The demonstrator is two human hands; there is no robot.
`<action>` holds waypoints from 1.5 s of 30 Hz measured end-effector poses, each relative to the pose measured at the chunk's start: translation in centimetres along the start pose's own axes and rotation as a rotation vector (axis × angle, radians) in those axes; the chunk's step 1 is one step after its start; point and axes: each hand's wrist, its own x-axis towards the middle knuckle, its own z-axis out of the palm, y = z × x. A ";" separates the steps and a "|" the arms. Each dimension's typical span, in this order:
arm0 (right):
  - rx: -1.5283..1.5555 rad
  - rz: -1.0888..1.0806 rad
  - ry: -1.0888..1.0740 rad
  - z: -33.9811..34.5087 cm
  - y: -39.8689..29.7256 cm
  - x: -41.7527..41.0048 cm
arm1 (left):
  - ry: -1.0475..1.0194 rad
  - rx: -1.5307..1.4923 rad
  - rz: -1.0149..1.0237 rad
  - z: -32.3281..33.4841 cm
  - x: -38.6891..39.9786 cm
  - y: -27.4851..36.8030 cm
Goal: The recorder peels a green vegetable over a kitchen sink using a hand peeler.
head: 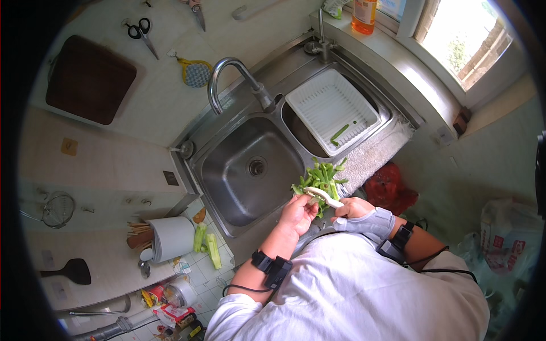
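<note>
My right hand, in a light grey wrist wrap, grips the handle of a white peeler. The peeler's head points left, toward my left hand. Fingers of that hand are bent together right at the peeler head; whether they pinch a scrap there is too small to tell. Just beyond both hands is a heap of green vegetable peelings and stalk pieces at the sink's front edge. What holds the heap up is hidden.
A steel double sink lies ahead under a curved faucet. A white drain basket with green scraps sits over the right basin, beside a towel. Thick pale-green stalk pieces lie on the left tiles near a white utensil holder.
</note>
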 end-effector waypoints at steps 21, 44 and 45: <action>0.087 0.041 -0.066 -0.3 0.6 0.4 | 0.010 0.101 0.020 -0.5 -0.2 0.0; 0.493 0.195 -0.122 0.4 2.9 -0.1 | -0.160 0.079 -0.087 -2.9 -0.5 0.1; 0.513 0.174 -0.115 0.5 2.8 0.1 | -0.160 0.080 -0.086 -2.8 -0.5 0.2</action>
